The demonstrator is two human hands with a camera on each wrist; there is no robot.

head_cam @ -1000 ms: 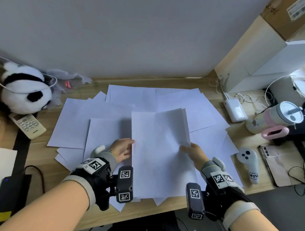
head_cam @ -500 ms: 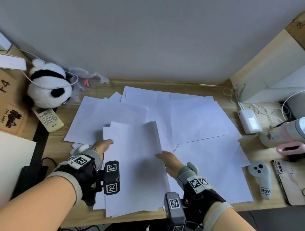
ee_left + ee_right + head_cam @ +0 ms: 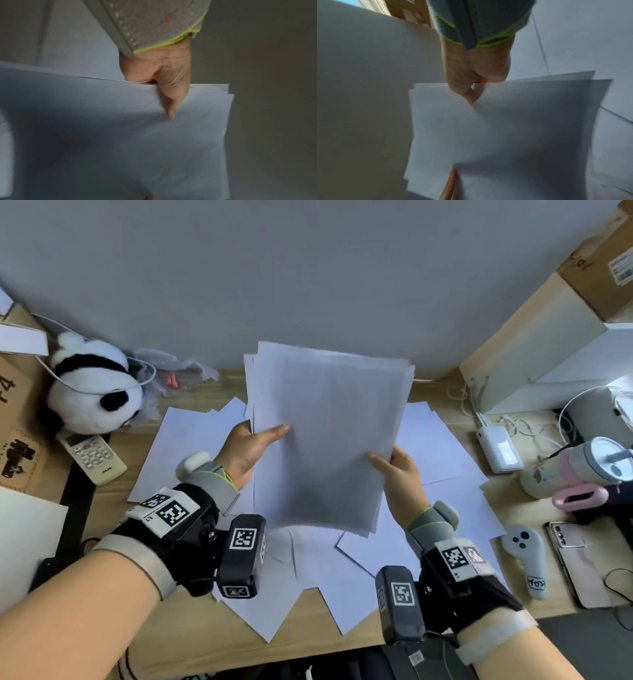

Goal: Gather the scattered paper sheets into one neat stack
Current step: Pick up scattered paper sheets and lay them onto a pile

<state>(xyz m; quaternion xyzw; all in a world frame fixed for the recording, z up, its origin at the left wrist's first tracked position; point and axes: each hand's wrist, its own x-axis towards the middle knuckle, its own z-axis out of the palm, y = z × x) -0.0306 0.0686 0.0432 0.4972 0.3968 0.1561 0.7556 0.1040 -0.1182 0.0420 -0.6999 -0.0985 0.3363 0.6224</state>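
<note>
Hands, left point(image 3: 250, 446) and right point(image 3: 399, 470), pinch thin, smooth rectangular paper sheets point(image 3: 329, 436) by opposite edges.

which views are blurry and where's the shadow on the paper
Head view: mostly sharp, wide-angle bending at the edges, the held sheets shaded grey. Left wrist view: soft, dark shadow left of the thumb. Right wrist view: smeared, shadow across the sheets' right side.

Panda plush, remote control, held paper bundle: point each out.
panda plush point(image 3: 94, 386), head view, white body.
remote control point(image 3: 91, 455), head view, keypad.
held paper bundle point(image 3: 329, 440), head view, front sheet's middle.
</note>
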